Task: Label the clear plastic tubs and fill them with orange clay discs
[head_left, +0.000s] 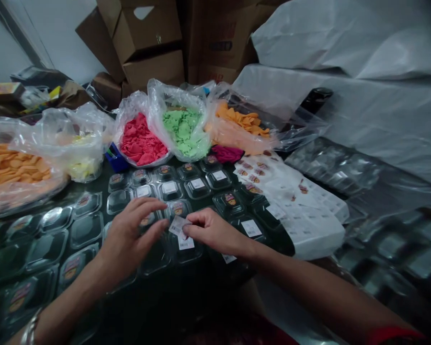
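Between thumb and forefinger my right hand point(215, 232) pinches a small printed label point(178, 225), held over the clear plastic containers. My left hand point(131, 230) hovers just to the left, fingers spread and thumb apart, holding nothing. Under the hands lie rows of clear lidded containers point(170, 190) on a dark table. Some lids carry a round picture sticker and others a white label. One white label point(186, 242) shows on the container just below the pinched one. The lids right beneath my fingers are partly hidden.
Behind the containers stand open plastic bags of red pieces point(141, 141), green pieces point(183, 129) and orange pieces point(242, 120). Sticker sheets point(298, 206) lie to the right, beside stacked clear containers point(335, 165). More orange discs point(16, 165) fill a bag at left. Cardboard boxes point(147, 33) rise at the back.
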The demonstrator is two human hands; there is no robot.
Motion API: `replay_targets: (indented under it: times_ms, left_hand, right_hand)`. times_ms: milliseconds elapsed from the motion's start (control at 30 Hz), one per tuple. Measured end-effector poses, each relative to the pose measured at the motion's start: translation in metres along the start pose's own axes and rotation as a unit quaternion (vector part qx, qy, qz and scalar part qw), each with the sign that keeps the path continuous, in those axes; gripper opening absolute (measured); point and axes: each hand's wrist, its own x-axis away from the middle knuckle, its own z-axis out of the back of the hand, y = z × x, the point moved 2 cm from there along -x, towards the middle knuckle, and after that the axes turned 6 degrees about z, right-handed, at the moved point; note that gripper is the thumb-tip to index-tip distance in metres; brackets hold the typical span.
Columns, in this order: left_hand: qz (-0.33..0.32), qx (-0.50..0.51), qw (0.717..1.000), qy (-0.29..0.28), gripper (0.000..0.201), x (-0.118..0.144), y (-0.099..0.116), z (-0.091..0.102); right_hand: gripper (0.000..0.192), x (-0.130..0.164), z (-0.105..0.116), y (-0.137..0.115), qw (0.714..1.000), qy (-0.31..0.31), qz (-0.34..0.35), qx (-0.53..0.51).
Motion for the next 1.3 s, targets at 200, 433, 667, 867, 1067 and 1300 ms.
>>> replay_targets:
  times_ms: [200,433,667,867,1067,1300]
  left_hand:
    - [0.118,0.116,0.98,-0.114,0.013,0.011,-0.014,0.001]
    - [0.246,-0.021,0.969,-0.023,0.022,0.006,-0.117,0.058]
    - [0.254,-0.081,0.962,-0.063,0.027,-0.021,-0.194,0.061]
    - [0.249,-0.081,0.963,-0.071,0.028,-0.021,-0.198,0.05]
    - [0.246,-0.095,0.962,-0.067,0.029,-0.021,-0.206,0.046]
    - [0.253,-0.134,0.955,-0.077,0.027,-0.019,-0.205,0.042]
  right_hand:
    - [0.024,-0.013,-0.017,-0.007,0.991,-0.071,0.037,0.104]
    - [0.022,-0.01,-0.007,-0.017,0.985,-0.103,0.029,0.136]
    - [0.018,0.016,-0.005,-0.018,0.979,-0.146,0.01,0.14]
    - [0.017,0.009,-0.003,-0.011,0.979,-0.14,0.014,0.15]
    - [0.018,0.003,-0.006,-0.01,0.977,-0.142,0.027,0.153]
    - [0.02,0.003,-0.006,-0.002,0.975,-0.155,0.02,0.158]
